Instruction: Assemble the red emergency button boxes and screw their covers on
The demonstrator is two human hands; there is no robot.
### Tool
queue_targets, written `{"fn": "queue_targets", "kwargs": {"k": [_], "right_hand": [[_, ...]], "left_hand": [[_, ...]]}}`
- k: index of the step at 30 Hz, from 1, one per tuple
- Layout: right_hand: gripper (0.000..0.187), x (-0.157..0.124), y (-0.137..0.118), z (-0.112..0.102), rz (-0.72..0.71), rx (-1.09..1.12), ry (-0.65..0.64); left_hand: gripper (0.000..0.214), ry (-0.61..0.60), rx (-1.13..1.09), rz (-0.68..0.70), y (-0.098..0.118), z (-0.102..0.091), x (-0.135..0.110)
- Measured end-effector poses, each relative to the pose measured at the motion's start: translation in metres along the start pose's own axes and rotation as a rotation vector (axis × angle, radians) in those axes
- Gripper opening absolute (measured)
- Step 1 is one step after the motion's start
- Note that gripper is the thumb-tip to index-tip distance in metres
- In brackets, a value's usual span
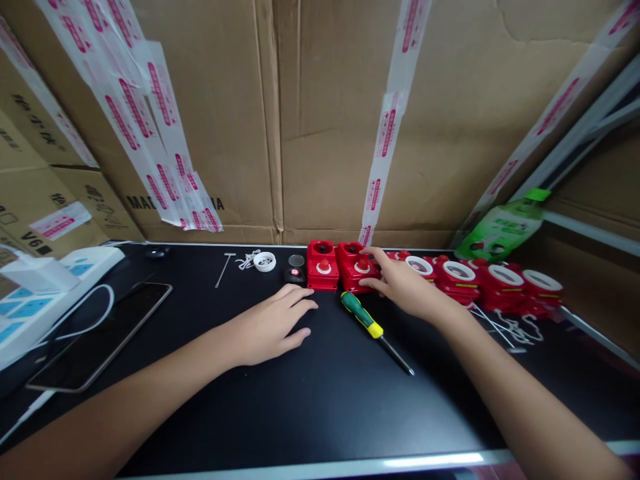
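My left hand (273,325) lies flat and open on the black table (310,400), palm down, holding nothing, just below a red plastic housing (323,265). My right hand (405,287) reaches to a second red housing (356,267), thumb and fingers pinching its right side. A green and yellow screwdriver (373,327) lies on the table between my two hands, its tip pointing toward the front right.
A row of several red housings with white rings (493,280) runs right along the back. A white ring (265,261), a metal pin (223,269) and a small black part (295,274) lie back left. A phone (100,337) and power strip (40,293) are far left. Cardboard walls stand behind.
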State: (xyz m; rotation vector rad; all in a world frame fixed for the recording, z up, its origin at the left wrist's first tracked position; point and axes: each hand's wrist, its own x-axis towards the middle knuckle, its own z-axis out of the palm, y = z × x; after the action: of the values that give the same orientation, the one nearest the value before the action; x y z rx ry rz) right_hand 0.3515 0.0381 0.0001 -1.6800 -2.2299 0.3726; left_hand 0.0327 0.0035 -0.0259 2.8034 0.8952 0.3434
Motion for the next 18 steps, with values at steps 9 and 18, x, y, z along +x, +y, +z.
{"fn": "queue_targets", "kwargs": {"k": [9, 18], "right_hand": [[0.06, 0.005, 0.005, 0.007, -0.054, -0.016, 0.04], [0.062, 0.013, 0.002, 0.019, -0.084, -0.021, 0.112]], "left_hand": [[0.037, 0.003, 0.001, -0.004, -0.002, 0.002, 0.001], [0.04, 0.02, 0.084, -0.016, -0.004, 0.008, 0.008]]}}
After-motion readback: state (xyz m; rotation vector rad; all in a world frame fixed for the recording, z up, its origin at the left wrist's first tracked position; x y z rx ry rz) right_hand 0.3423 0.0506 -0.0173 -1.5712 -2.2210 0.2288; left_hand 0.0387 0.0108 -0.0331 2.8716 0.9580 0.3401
